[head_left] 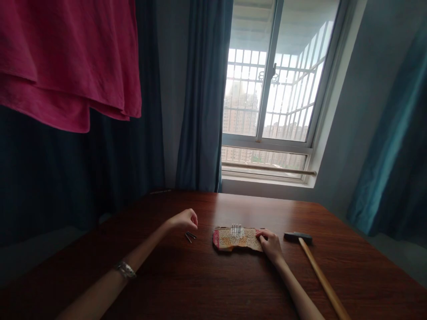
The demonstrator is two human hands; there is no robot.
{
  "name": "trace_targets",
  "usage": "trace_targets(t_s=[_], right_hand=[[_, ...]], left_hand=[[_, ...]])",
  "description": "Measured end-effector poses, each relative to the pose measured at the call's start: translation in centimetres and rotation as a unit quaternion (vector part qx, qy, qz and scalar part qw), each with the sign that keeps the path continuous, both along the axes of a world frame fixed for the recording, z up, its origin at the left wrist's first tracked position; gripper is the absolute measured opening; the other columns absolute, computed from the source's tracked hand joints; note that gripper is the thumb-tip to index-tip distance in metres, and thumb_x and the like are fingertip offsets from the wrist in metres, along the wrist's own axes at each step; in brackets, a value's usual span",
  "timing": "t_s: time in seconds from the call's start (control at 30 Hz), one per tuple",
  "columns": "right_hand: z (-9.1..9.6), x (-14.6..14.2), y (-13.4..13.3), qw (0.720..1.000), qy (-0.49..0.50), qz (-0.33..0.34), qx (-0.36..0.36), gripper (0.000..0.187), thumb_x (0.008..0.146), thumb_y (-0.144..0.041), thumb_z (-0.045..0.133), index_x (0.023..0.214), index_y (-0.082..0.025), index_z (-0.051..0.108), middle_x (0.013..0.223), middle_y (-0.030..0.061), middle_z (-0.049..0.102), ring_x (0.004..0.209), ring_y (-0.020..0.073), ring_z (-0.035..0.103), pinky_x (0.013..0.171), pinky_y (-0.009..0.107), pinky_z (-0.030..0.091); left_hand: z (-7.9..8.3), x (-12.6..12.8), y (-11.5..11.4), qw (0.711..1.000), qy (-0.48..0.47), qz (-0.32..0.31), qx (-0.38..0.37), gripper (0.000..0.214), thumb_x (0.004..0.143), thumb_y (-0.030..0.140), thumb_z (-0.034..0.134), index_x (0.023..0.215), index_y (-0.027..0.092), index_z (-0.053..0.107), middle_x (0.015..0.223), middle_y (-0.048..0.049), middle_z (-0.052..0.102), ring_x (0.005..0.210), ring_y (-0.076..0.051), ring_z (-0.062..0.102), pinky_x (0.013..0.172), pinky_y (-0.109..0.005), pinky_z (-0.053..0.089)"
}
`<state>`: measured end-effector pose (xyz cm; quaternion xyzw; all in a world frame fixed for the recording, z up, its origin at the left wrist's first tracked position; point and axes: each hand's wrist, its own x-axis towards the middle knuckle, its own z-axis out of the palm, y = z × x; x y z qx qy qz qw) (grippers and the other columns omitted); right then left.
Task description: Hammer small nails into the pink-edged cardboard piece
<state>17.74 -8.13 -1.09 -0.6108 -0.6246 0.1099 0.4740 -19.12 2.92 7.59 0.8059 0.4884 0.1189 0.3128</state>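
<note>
A ragged wooden board (222, 238), speckled with small dark holes and pinkish at its left end, lies flat on the brown table (187, 284). Several nails (236, 228) stand upright in it near its far edge. My right hand (271, 246) grips the board's right end, thumb and fingers on it. To the left of the board, my left hand (184, 219) is raised over the table with its fingers curled together; whatever they hold, if anything, is hidden. Just below that hand a few loose nails (190, 236) lie on the tabletop.
Right of my right hand lies a hammer (298, 238), its long wooden handle pointing toward me. Blue curtains (203, 98) and a barred window (267, 89) stand behind the table. A pink cloth (73, 66) hangs at the upper left.
</note>
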Motion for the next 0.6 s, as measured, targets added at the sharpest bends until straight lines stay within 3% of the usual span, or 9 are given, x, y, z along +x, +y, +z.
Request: trace_targets(t_s=[0.07,0.17,0.43,0.6], right_hand=[[0.0,0.0,0.0,1.000,-0.006,-0.006,-0.006,0.025,0.073,-0.019,0.045,0.068,-0.023,0.069,0.089,0.0019,0.070,0.089,0.0189,0.063,0.085,0.031,0.044],[0.0,-0.1,-0.1,1.000,-0.012,-0.016,-0.015,0.024,0.073,-0.021,0.046,0.067,-0.023,0.069,0.088,0.0021,0.070,0.088,0.0194,0.063,0.083,0.031,0.045],[0.2,-0.2,-0.2,1.000,0.003,-0.014,-0.017,0.022,0.071,-0.021,0.048,0.067,-0.023,0.069,0.090,0.0029,0.070,0.090,0.0203,0.062,0.084,0.032,0.044],[0.0,-0.2,-0.2,1.000,-0.009,-0.018,-0.016,0.023,0.072,-0.022,0.046,0.068,-0.023,0.068,0.091,0.0025,0.069,0.091,0.0203,0.062,0.083,0.031,0.044]], left_hand=[[-1.5,-1.6,-0.2,0.995,0.051,0.070,-0.044,0.020,0.054,0.030,0.064,0.061,0.011,0.065,0.049,-0.0019,0.056,0.044,-0.013,0.049,0.042,-0.022,0.034],[-2.8,-3.0,-0.7,0.986,0.088,0.118,-0.076,0.027,0.053,0.038,0.066,0.056,0.012,0.060,0.047,-0.0012,0.053,0.038,-0.011,0.045,0.037,-0.021,0.030],[-3.3,-2.1,-2.1,0.985,0.103,0.131,-0.036,0.040,0.057,0.053,0.063,0.053,0.013,0.057,0.050,-0.0020,0.053,0.036,-0.010,0.042,0.035,-0.020,0.028],[-3.3,-1.7,-1.7,0.984,0.111,0.131,-0.042,0.039,0.057,0.052,0.063,0.053,0.014,0.056,0.049,-0.0011,0.051,0.036,-0.010,0.041,0.035,-0.021,0.027]])
